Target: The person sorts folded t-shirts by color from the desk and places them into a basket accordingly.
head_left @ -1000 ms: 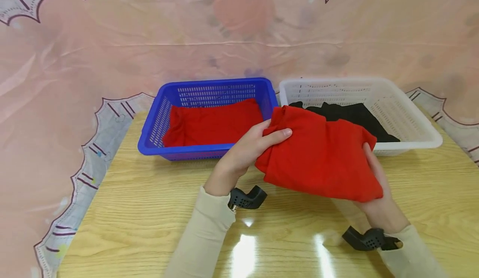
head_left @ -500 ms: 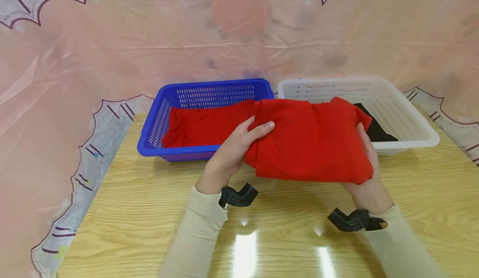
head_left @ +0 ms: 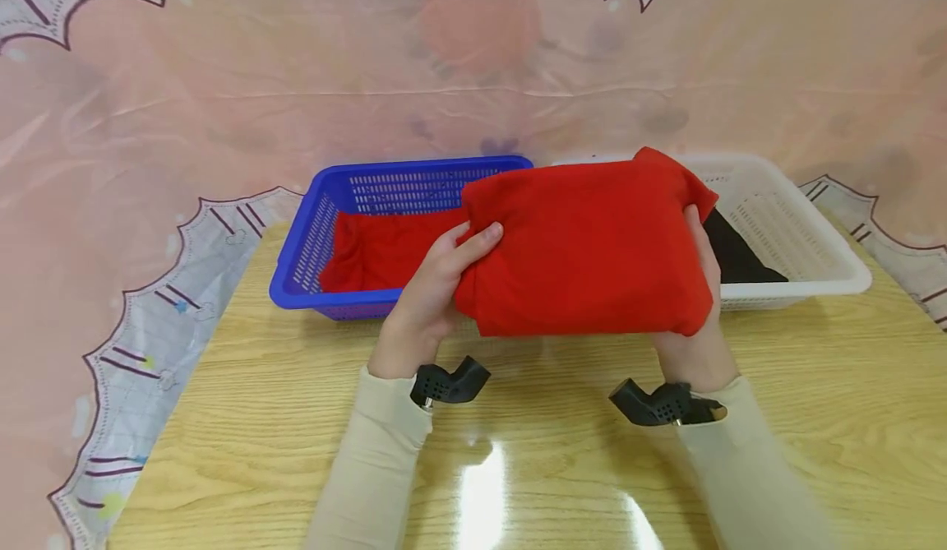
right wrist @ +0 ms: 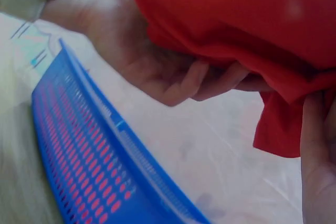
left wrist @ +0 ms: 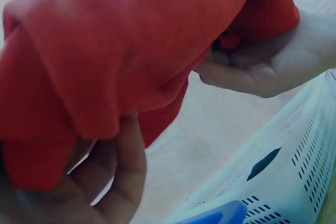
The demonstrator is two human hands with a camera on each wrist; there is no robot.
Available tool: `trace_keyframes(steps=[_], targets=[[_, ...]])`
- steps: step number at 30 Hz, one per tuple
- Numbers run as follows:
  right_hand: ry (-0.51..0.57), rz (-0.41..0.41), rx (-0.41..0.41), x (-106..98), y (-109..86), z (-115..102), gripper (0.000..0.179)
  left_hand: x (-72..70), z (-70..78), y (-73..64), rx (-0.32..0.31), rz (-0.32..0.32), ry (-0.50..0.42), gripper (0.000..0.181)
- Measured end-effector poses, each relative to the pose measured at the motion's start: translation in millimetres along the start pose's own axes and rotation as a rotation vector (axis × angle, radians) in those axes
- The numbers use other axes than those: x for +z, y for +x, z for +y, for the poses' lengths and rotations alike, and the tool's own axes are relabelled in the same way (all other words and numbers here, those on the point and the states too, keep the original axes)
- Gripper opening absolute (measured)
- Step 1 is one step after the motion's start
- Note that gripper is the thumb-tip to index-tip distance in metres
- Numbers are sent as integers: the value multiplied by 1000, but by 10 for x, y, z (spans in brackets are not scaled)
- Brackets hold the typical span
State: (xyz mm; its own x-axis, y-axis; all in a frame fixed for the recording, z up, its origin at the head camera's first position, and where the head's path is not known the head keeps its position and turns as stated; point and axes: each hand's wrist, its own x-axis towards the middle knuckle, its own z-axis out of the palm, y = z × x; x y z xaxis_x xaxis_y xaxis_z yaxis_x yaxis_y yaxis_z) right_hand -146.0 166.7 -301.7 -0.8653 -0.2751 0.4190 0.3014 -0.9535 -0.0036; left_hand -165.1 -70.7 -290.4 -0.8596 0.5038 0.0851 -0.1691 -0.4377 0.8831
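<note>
Both hands hold a folded red cloth (head_left: 584, 246) up in front of the baskets, raised above the table. At its left end, my left hand (head_left: 429, 287) grips it with the thumb on the front face and the other fingers behind and under it; in the left wrist view these curled fingers (left wrist: 131, 166) show below the fabric. My right hand (head_left: 699, 324) supports the right end, its thumb along the side edge. In the right wrist view, a loose red corner (right wrist: 278, 129) hangs below the bundle. Another red cloth (head_left: 385, 250) lies inside the blue basket (head_left: 348, 297).
The white basket (head_left: 799, 289) stands to the right of the blue one, holding black cloth (head_left: 740, 250), partly covered by the red bundle in the head view. Both sit on a wooden table (head_left: 266, 418) against a pink patterned fabric backdrop (head_left: 296, 106).
Both hands have carried the folded red cloth leftward and up, from in front of the white basket to overlapping both baskets. The grip stays the same, and the bundle has levelled out.
</note>
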Motion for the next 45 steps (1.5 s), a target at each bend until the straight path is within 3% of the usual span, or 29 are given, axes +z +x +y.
trace_keyframes(steps=[6,11,15,17,21,24,26,31,37,45], targets=[[5,-12,-11,-50,174,134,26,-59,80,-37,87,84,-47,40],[-89,91,-56,-78,283,228,21,-118,128,-57,156,177,-113,37],[-81,136,-50,-41,320,328,20,-173,168,-79,187,224,-140,35],[-62,157,-57,36,328,419,23,-194,185,-87,201,248,-137,35],[-66,176,-58,-6,386,503,23,-233,206,-96,238,312,-129,38],[-85,158,-43,-58,431,543,23,-261,218,-99,276,360,-131,39],[-68,152,-40,17,437,619,25,-274,227,-101,298,388,-127,40],[-36,156,-68,11,466,684,25,-297,239,-98,348,424,-128,38],[-39,223,-67,-135,522,656,25,-349,262,-128,409,482,-83,39],[-150,287,-5,-363,551,569,36,-510,294,-177,462,576,12,40]])
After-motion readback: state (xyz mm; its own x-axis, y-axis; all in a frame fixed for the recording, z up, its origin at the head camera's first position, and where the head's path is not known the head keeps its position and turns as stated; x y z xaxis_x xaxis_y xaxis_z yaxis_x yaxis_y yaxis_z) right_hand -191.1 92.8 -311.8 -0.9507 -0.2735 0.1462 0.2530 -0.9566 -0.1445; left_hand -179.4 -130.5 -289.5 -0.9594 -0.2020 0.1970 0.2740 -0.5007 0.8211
